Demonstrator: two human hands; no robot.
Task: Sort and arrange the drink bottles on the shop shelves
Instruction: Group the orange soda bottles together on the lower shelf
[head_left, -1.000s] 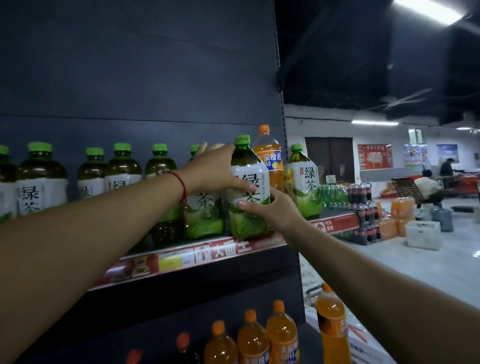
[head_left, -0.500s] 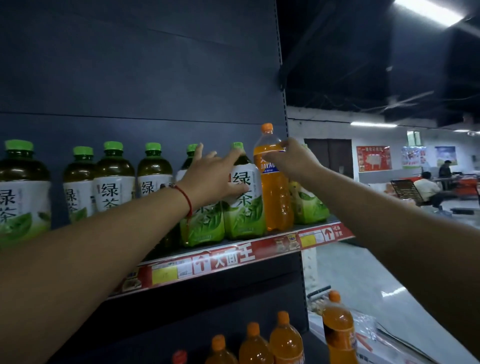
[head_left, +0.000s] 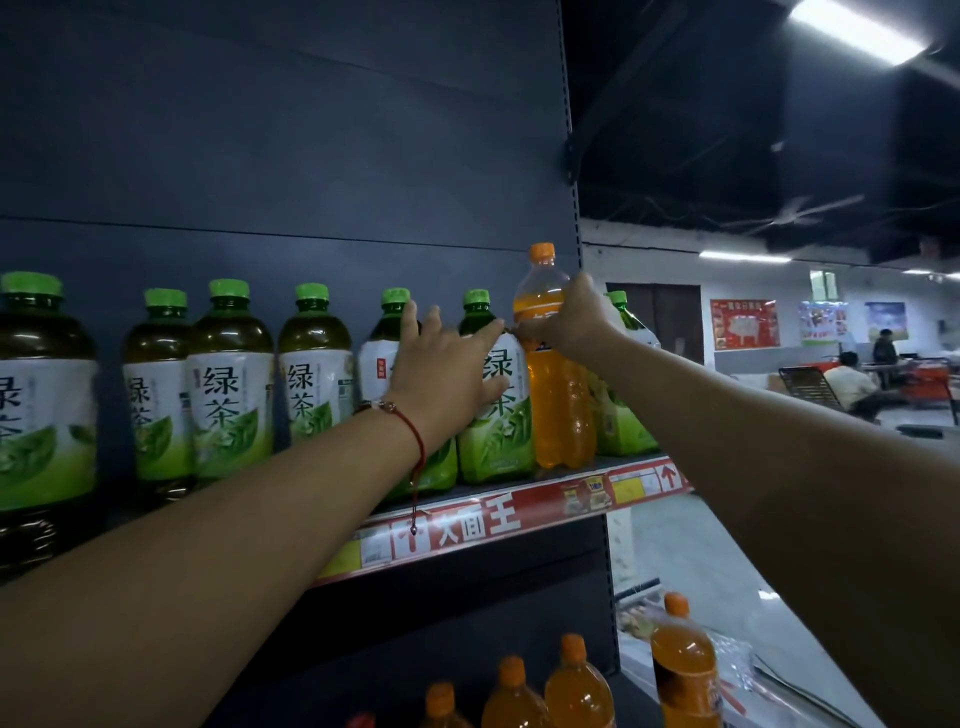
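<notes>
A row of green tea bottles (head_left: 231, 379) with green caps stands on the upper shelf (head_left: 519, 512). Among them, near the shelf's right end, stands one orange soda bottle (head_left: 558, 400) with an orange cap. My right hand (head_left: 569, 325) grips its upper body, fingers wrapped round it. My left hand (head_left: 447, 369) lies with straight, spread fingers against two green tea bottles (head_left: 498, 441) just left of the orange one. One more green tea bottle (head_left: 623, 410) stands to the right, partly hidden behind my right arm.
Several orange soda bottles (head_left: 576, 686) stand on the lower shelf, one more (head_left: 683, 670) at the right. The dark back panel (head_left: 311, 156) rises above the tea row. At far right, seated people (head_left: 852, 387) and the shop floor lie beyond the shelf end.
My right hand left the green tea bottle and took hold of the orange soda bottle. The left hand opened from gripping a tea bottle to lying flat against two. The view shifted slightly right.
</notes>
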